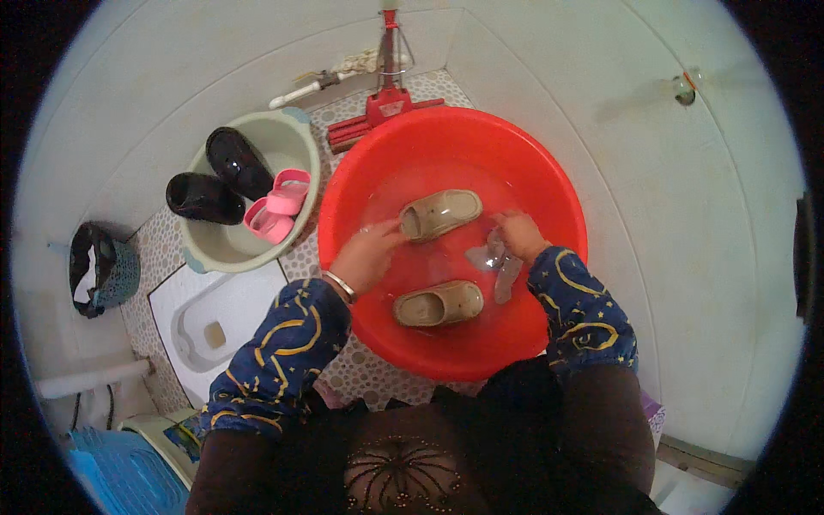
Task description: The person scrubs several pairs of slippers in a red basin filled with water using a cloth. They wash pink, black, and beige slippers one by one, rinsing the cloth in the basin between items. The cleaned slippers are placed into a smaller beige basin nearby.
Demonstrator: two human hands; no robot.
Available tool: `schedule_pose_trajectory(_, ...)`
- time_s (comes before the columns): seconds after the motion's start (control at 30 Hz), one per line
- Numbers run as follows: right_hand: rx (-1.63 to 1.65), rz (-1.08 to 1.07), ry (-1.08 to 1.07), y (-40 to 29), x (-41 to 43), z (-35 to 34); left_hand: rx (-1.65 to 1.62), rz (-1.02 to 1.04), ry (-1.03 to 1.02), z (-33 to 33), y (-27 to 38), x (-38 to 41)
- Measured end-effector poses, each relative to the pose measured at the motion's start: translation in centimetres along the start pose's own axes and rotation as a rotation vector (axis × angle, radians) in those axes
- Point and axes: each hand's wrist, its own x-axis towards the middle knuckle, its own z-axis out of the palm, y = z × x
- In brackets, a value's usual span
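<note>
A large red plastic basin (450, 367) holds water with two tan clogs in it, one farther off (450, 212) and one nearer me (460, 302). My left hand (372, 254), with a bracelet at the wrist, has its fingertips at the left end of the farther clog; whether it grips the clog cannot be told. At the basin's right side, my right hand (520, 235) holds a translucent, limp piece of material (508, 277) that trails into the water. Patterned blue sleeve covers are on both forearms.
A pale green basin (315, 161) at the left holds black clogs (235, 161) and pink sandals (290, 193). Near it are a white squat toilet (187, 315) and a lined waste bin (122, 273). A red mop (388, 103) stands behind the red basin, by the wall.
</note>
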Motion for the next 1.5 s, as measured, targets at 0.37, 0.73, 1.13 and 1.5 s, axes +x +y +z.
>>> schedule_pose_trajectory(0.37,0.407,-0.062,0.175,-2.9,6.0,5.9,-0.135,-0.666,-0.119,11.6,-3.1,-1.1)
schedule_pose_trajectory(0.73,2.08,0.458,-0.331,-10.8,4.9,6.2,-1.573,-1.055,0.248,11.6,-0.8,2.3)
schedule_pose_trajectory(1.13,0.465,0.227,-0.152,1.4,1.1,4.3,-1.716,-0.992,0.205,9.6,2.6,4.6)
schedule_pose_trajectory(1.5,1.792,0.426,-0.292,-2.3,0.1,8.6,-1.384,-1.034,0.328,11.9,-1.0,1.7)
